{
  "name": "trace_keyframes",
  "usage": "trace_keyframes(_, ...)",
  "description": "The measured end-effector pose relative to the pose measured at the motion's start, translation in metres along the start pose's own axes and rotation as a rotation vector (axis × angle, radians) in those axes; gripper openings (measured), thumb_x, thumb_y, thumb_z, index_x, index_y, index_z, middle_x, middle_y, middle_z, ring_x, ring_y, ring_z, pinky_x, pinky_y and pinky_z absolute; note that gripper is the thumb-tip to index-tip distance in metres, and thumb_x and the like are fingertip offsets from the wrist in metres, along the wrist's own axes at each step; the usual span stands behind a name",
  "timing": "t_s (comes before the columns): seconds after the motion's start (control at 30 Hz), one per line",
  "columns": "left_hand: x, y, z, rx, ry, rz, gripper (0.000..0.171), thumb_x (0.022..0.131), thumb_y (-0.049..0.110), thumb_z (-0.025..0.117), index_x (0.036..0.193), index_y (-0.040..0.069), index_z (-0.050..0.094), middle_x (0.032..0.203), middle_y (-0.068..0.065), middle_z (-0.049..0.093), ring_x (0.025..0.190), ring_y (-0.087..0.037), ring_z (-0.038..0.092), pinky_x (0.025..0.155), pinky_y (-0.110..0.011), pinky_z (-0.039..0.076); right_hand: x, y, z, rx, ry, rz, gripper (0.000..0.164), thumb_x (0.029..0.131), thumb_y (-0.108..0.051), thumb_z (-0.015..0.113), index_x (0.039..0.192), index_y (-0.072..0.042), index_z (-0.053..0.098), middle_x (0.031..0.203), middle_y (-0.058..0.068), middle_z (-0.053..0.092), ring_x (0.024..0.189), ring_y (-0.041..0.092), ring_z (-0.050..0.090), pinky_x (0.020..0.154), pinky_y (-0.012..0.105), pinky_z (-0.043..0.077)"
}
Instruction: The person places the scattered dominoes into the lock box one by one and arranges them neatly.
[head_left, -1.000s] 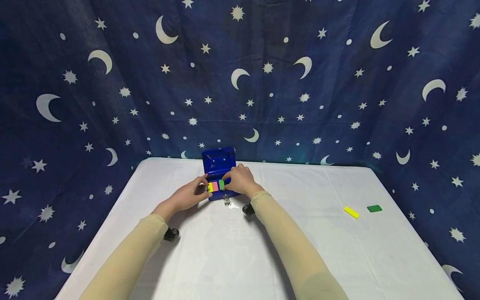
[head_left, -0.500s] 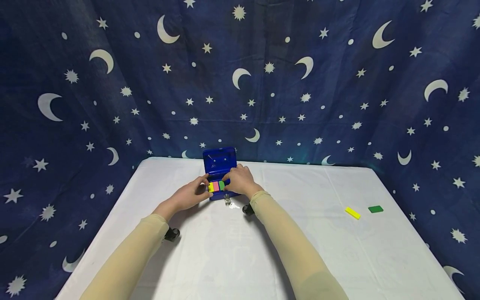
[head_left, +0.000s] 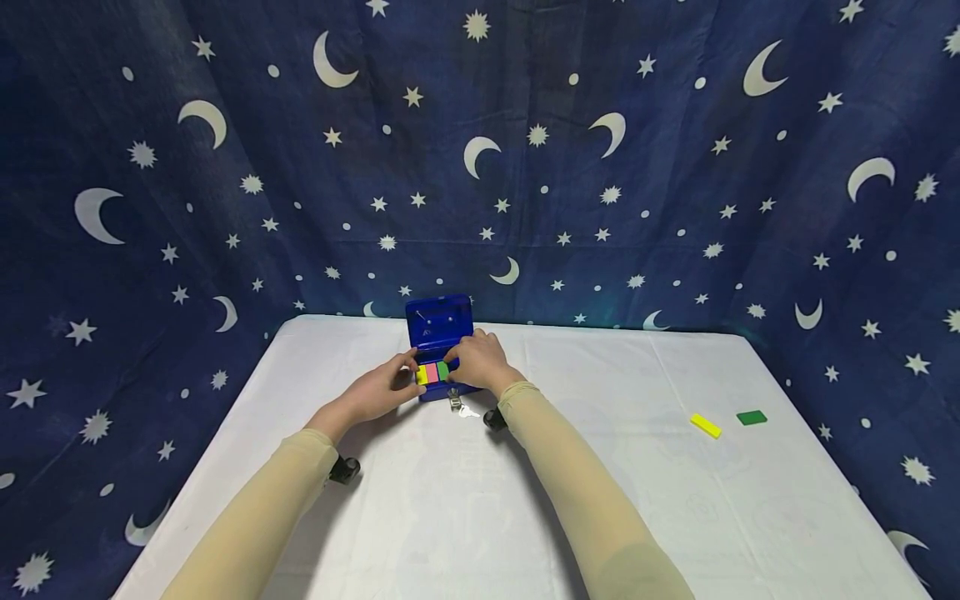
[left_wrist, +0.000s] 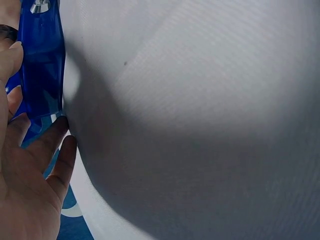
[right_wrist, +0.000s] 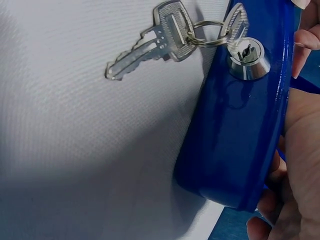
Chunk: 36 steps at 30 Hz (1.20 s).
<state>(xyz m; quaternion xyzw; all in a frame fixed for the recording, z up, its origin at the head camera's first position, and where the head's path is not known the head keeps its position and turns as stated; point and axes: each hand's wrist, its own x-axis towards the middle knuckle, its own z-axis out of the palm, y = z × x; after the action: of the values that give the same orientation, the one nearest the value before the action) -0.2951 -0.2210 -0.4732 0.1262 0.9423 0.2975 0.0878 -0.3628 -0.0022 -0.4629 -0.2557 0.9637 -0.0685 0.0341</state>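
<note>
Blue cash box (head_left: 439, 335): head view, eleven o'clock on white tablecloth (head_left: 420, 508), lid up. Right hand (head_left: 482, 362) seemingly pinches green block (head_left: 442, 372) beside pink block (head_left: 431, 372) and yellow block (head_left: 422, 375); slack grip, we judge, could skew the row. Left wrist view: left hand (left_wrist: 25, 190), fingers extended, against box end; over-pressing might shift it. Right wrist view: keys (right_wrist: 175, 40), twelve o'clock; brushing past could snag them.

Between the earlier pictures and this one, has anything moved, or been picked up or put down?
Nothing visibly; the whole head view only shifts slightly, together. The left hand stays at the left end of the open blue cash box, the right hand at the inside green block. The loose yellow block and loose green block lie where they were.
</note>
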Motion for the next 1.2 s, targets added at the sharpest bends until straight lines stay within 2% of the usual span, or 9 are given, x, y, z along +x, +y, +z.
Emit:
trace_keyframes(0.77,0.002,0.002,0.001,-0.013,-0.010,0.006,0.043,0.097,0.049,0.064,0.124,0.018,0.050,0.168,-0.001,0.023,0.144,-0.032,0.041,0.112,-0.056,0.035,0.000,0.005,0.003,0.011,-0.015,0.011,0.042,0.089,-0.049,0.076,0.127,-0.031,0.073,0.127,-0.006,0.069,0.105,0.018,0.047,0.093,0.040,0.036)
trace_keyframes(1.0,0.003,0.000,0.001,-0.006,-0.009,0.015,0.044,0.097,0.052,0.062,0.124,0.018,0.050,0.168,-0.002,0.022,0.144,-0.033,0.040,0.111,-0.056,0.037,-0.004,0.009,-0.002,0.031,0.028,-0.013,0.043,0.089,-0.048,0.075,0.128,-0.030,0.072,0.126,-0.003,0.069,0.103,0.019,0.048,0.091,0.039,0.039)
trace_keyframes(1.2,0.001,-0.001,-0.001,-0.006,-0.008,-0.001,0.044,0.097,0.051,0.064,0.123,0.019,0.050,0.168,-0.002,0.023,0.144,-0.033,0.041,0.111,-0.056,0.037,-0.011,0.013,-0.014,0.068,0.072,-0.055,0.045,0.088,-0.047,0.076,0.129,-0.030,0.071,0.124,-0.001,0.069,0.099,0.019,0.048,0.091,0.039,0.040)
